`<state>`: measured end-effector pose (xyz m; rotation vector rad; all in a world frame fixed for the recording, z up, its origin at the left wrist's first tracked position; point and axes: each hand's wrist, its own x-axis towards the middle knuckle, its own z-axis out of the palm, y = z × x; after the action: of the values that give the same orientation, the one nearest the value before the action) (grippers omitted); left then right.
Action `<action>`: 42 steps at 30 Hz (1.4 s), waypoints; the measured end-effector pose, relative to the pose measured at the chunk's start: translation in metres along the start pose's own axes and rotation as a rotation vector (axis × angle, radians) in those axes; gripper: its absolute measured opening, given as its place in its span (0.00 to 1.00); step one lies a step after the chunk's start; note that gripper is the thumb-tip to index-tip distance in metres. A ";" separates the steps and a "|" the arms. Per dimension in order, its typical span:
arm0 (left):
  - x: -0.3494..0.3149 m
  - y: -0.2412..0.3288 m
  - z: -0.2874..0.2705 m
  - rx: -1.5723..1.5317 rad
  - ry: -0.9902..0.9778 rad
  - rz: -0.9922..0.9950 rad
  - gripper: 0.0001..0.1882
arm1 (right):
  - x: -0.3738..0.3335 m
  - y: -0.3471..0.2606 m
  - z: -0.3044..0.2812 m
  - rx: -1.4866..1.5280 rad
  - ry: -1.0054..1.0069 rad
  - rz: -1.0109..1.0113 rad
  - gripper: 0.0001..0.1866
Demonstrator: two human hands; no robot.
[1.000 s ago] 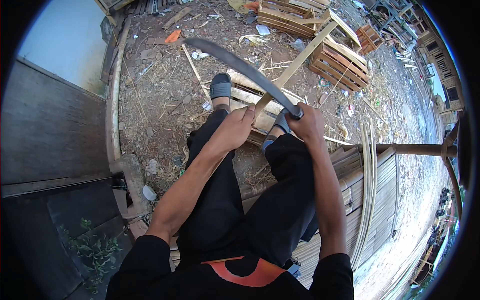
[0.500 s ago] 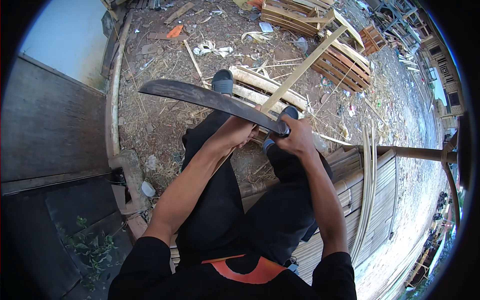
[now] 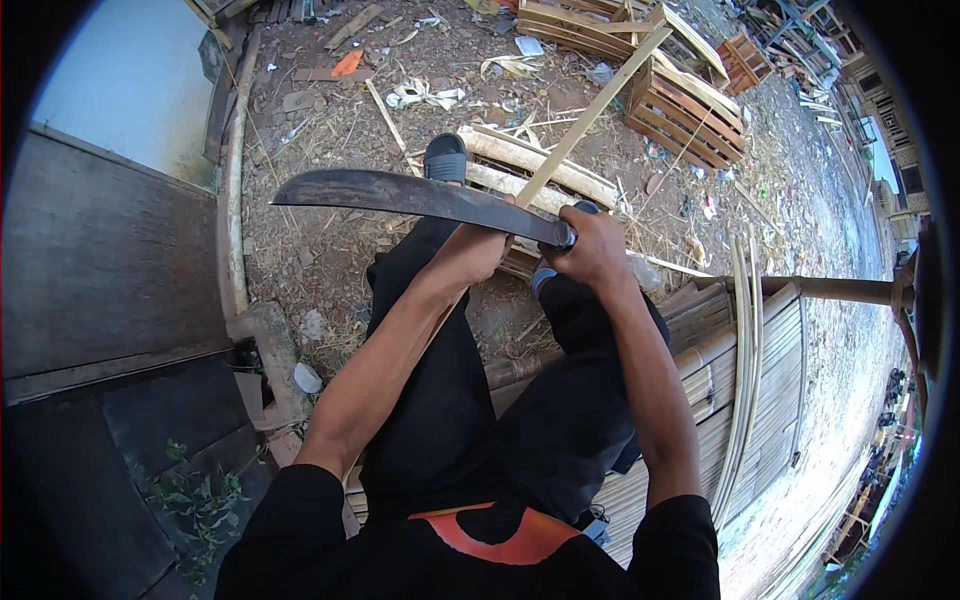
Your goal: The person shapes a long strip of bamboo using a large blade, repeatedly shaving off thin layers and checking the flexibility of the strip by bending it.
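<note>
Gripping R hand (image 3: 590, 245): curled tight round handle end (image 3: 565, 237) of big knife (image 3: 390, 193), no gap seen.
L hand (image 3: 475, 255): closed, prob. round wood strip (image 3: 590, 120); partly hidden under knife, so can't tell how tight.
Wood strip: running from L hand, past knife, up & R over low crate (image 3: 490, 147), far end nr other crates (image 3: 685, 115).
Knife, just changed: swung down & L since 1 sec ago. Back then, pointing up past L sandal (image 3: 445, 160); now lying almost flat across, pointing out L. Only tiny shift in last half sec.
Meaning: crossing strip right beside L hand now, so prob. not much spare wood btwn steel & skin. Can't tell if touching strip or just apart.
Knife edges: thin bright line on lower one, facing back to lap; maybe the sharp one. Upper one facing L sandal.
Room L: dirt ground (image 3: 320, 250) w/ small bits, then pole (image 3: 240, 180), well apart from tip.
Room R: tighter; bamboo desk (image 3: 780, 385) beside R arm (image 3: 650, 360), long strips (image 3: 750, 340) on top.
Room ahead & below: L sandal just past knife, black pants (image 3: 430, 400) nr on lap side.
</note>
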<state>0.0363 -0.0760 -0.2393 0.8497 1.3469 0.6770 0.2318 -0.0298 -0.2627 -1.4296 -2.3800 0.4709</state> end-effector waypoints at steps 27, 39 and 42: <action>-0.003 -0.006 0.005 0.281 0.047 0.143 0.25 | -0.021 0.094 -0.030 0.055 0.071 0.464 0.17; -0.009 -0.010 0.012 0.416 0.162 0.370 0.25 | -0.015 0.081 -0.021 0.012 -0.033 0.065 0.18; -0.014 -0.012 0.007 0.424 0.174 0.343 0.25 | -0.014 0.113 -0.015 0.077 -0.053 0.286 0.18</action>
<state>0.0410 -0.0955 -0.2414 1.4110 1.5453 0.7534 0.3331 0.0094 -0.3004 -1.7501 -2.1777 0.6710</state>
